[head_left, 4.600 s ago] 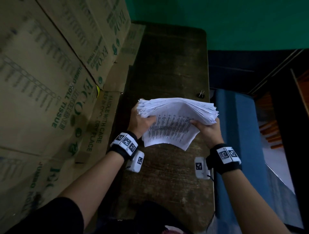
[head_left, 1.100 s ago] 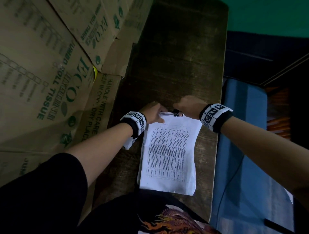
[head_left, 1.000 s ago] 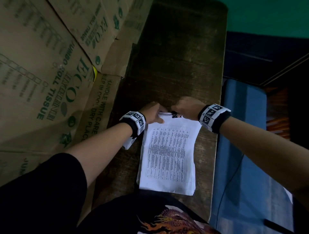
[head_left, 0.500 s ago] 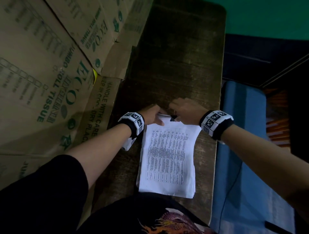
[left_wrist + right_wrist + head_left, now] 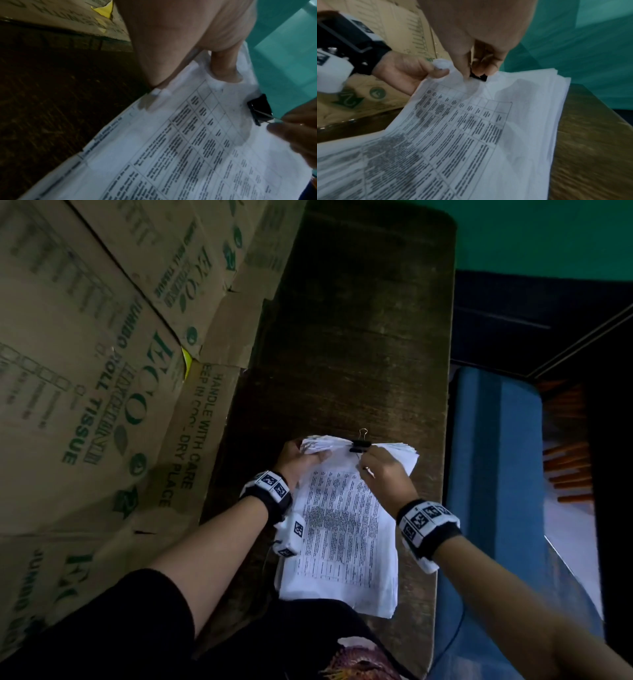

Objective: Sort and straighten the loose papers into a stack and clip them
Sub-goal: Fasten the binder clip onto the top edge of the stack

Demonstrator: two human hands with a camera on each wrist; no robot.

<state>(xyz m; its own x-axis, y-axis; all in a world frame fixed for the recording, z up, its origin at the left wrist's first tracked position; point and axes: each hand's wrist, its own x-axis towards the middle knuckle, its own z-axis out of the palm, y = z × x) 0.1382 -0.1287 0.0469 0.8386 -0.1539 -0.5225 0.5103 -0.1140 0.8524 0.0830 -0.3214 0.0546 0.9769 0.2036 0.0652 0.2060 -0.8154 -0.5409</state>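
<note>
A stack of white printed papers (image 5: 337,529) lies on the dark wooden table (image 5: 359,337), its far end raised off the wood. A black binder clip (image 5: 360,444) grips the middle of that far edge, one wire handle standing up behind it. My left hand (image 5: 313,454) holds the far left corner, thumb on top of the sheets (image 5: 223,70). My right hand (image 5: 364,458) pinches the clip's near wire handle over the top sheet. The left wrist view shows the clip (image 5: 259,111) and that wire between right fingertips (image 5: 291,125). In the right wrist view the clip (image 5: 478,77) is half hidden by my fingers (image 5: 462,65).
Printed cardboard boxes (image 5: 85,371) stand along the table's left side, close to my left forearm. A blue surface (image 5: 496,474) runs beside the table's right edge. A green wall (image 5: 548,234) is behind the table's far end.
The stack's far end has lifted from the table. The clip now shows clamped on that edge, and my right hand has drawn back to its near handle.
</note>
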